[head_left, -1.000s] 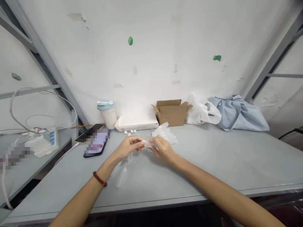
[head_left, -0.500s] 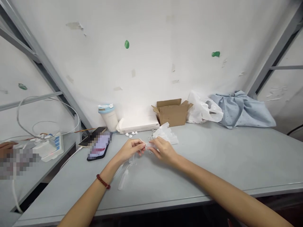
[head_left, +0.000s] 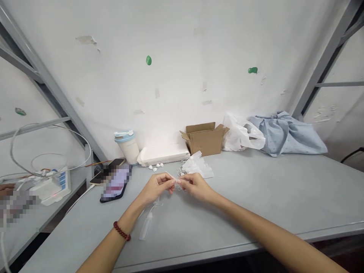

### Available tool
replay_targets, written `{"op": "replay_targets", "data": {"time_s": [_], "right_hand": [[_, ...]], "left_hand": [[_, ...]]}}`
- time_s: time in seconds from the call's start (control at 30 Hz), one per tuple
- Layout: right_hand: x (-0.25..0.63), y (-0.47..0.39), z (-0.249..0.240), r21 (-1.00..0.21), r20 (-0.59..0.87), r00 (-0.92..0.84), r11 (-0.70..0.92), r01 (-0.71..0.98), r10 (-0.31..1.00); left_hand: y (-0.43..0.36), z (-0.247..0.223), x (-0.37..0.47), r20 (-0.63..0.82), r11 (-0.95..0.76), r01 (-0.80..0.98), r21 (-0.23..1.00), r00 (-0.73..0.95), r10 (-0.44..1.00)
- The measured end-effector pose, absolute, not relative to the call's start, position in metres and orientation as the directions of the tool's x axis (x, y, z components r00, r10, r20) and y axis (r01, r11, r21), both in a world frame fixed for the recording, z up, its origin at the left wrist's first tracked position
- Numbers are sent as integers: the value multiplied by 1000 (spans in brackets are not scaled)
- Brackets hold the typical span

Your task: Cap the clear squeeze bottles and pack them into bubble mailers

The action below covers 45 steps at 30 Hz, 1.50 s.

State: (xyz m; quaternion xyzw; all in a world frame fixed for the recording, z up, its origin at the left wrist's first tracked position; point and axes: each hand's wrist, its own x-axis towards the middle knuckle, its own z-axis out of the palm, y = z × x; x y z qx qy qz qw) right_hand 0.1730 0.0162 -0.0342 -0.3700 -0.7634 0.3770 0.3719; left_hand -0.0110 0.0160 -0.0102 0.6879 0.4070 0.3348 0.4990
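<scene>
Over the grey table (head_left: 233, 197), my left hand (head_left: 159, 186) and my right hand (head_left: 196, 186) meet with thumbs and fingers pinched. Between their fingertips is something small and whitish, too small to make out. Below my left hand, a clear plastic piece with a thin white loop (head_left: 146, 226) lies on the table. Just behind my right hand is a pile of translucent plastic pieces (head_left: 198, 165) with thin loops at its left side. Several small white bits (head_left: 155, 167) lie behind my left hand.
A cup with a blue lid (head_left: 127, 148), a white stack (head_left: 163, 153), an open cardboard box (head_left: 205, 141), a white plastic bag (head_left: 241, 134) and blue cloth (head_left: 288, 134) line the wall. Two phones (head_left: 116, 184) lie left. At far left are a power strip (head_left: 61, 187), cables and another person's hand (head_left: 7, 188).
My right hand's fingers have closed in more tightly beside my left fingertips. The view has shifted slightly, so the scene sits a little lower and further left.
</scene>
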Motion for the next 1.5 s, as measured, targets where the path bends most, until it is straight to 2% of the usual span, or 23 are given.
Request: {"op": "replay_targets", "data": {"time_s": [0.07,0.17,0.27,0.53,0.73,1.0,1.1,1.33,1.4,1.5], "right_hand": [[173,16,-36,-806,342,-451,504,311,825],[173,15,-37,-669,467,-465,644,371,752],[172,14,-38,-592,519,-473,698,402,712],[171,14,-38,-614,468,-514,683,396,719],[173,15,-34,-668,391,-526,626,403,755],[172,15,-47,-508,478,-524,709,490,705],[172,11,-46,-540,465,-530,702,465,709],[172,9,-36,-782,338,-471,522,341,815],[173,11,-36,-794,316,-451,493,355,834],[174,11,-36,-707,332,-471,547,449,817]], "left_hand": [[16,-10,-10,57,-184,249,951,444,894],[16,-11,-11,2,-170,307,936,480,877],[15,-11,-12,-36,-162,338,927,510,859],[13,-9,-16,34,-247,356,901,511,859],[12,-9,-16,141,-384,426,819,501,854],[9,-4,-16,33,-290,391,874,547,836],[6,-3,-16,34,-289,396,872,540,841],[6,-4,-13,99,-331,392,858,507,856],[7,-7,-12,120,-359,418,834,497,859],[9,-9,-10,105,-374,457,807,511,853]]}}
